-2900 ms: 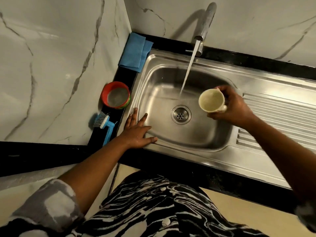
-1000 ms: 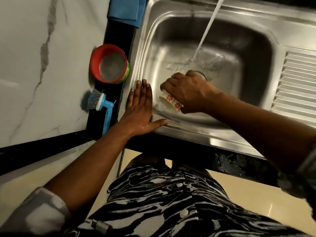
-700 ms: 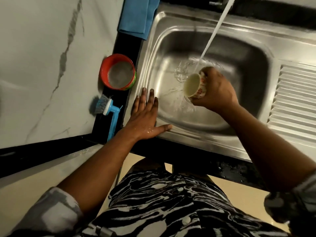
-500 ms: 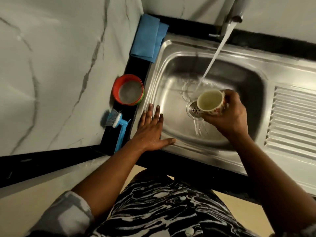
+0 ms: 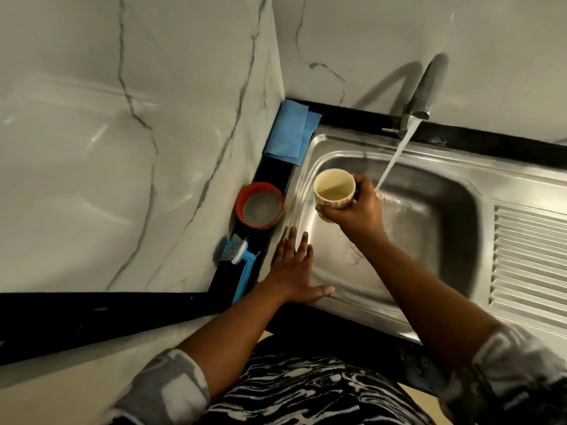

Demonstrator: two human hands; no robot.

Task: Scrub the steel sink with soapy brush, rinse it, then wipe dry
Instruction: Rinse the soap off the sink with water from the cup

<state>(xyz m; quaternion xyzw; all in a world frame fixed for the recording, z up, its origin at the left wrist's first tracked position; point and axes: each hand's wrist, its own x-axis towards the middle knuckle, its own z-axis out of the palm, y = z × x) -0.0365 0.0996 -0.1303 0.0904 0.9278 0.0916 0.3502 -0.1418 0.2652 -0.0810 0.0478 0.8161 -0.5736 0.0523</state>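
The steel sink (image 5: pixel 441 210) has a wet basin, and water runs from the tap (image 5: pixel 422 96) into it. My right hand (image 5: pixel 356 210) grips a cream cup (image 5: pixel 334 188) with a red flower pattern, mouth up, over the basin's left part; some water sits in it. My left hand (image 5: pixel 296 268) rests flat with straight fingers on the sink's front left rim. A blue scrub brush (image 5: pixel 241 260) lies on the black ledge left of the sink. The folded blue cloth (image 5: pixel 291 131) lies at the back left corner.
A red bowl (image 5: pixel 259 205) of soapy water stands on the black ledge between cloth and brush. The ribbed draining board (image 5: pixel 527 259) extends to the right. Marble walls close in the left and back sides.
My right hand has swung the cup from the drain area up and left, towards the basin's left wall. The view has pulled back and tilted up. My left hand stays on the rim.
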